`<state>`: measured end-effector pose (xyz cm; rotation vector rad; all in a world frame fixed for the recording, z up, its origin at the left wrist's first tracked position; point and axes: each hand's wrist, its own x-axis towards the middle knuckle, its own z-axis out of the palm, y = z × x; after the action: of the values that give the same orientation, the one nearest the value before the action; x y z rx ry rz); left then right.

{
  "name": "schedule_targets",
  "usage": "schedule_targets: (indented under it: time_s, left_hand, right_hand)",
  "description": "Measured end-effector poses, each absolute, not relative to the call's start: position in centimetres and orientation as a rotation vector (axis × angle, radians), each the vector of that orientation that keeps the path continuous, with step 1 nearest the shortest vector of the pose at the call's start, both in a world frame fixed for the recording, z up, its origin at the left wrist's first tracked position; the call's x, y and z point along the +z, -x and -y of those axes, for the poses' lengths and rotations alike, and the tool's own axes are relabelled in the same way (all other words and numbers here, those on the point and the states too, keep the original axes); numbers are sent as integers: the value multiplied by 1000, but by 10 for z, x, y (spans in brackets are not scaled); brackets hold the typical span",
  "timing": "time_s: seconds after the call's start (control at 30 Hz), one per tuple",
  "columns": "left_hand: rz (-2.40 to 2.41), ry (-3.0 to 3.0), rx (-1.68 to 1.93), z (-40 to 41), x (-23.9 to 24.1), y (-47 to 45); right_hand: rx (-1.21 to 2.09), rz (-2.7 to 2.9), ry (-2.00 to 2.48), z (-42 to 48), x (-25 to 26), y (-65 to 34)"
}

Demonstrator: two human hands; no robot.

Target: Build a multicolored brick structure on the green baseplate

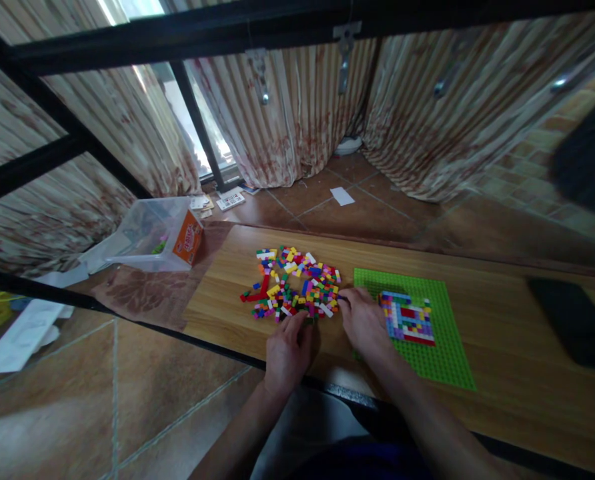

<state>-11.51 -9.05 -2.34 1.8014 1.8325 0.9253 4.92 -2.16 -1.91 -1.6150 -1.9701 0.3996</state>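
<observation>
A pile of small coloured bricks (295,290) lies on a wooden table (497,320). To its right sits a green baseplate (447,347) carrying a flat multicoloured build (407,319). My left hand (288,352) rests at the pile's near edge, fingers curled over a small dark brick. My right hand (365,323) lies between the pile and the build, its fingertips pinched at the pile's right edge on something too small to name.
A clear plastic tub (155,233) with an orange label lies tipped on a brown cloth left of the table. A dark flat object (572,323) rests on the table's right side. Curtains, a black metal frame and tiled floor surround the table.
</observation>
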Motion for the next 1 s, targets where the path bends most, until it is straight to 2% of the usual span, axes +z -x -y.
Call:
schedule_targets:
  time_s: [0.17, 0.3, 0.43, 0.6, 0.83, 1.0]
  left_hand:
    - [-1750, -1654, 1034, 93, -16, 114]
    - [-1538, -1255, 1119, 92, -1, 105]
    - [-1286, -823, 1102, 90, 14, 96]
    - [-1230, -591, 1111, 92, 18, 93]
    - [-1179, -702, 1107, 100, 24, 93]
    - [-1257, -1047, 1075, 108, 37, 91]
  right_hand:
    - [600, 1818, 1490, 37, -8, -49]
    - [841, 1762, 1360, 55, 3, -45]
    - [722, 1887, 1216, 68, 9, -39]
    - [656, 1897, 1175, 75, 9, -38]
    - [1080, 1419, 1189, 77, 10, -52]
    - [1189, 1319, 1149, 81, 25, -59]
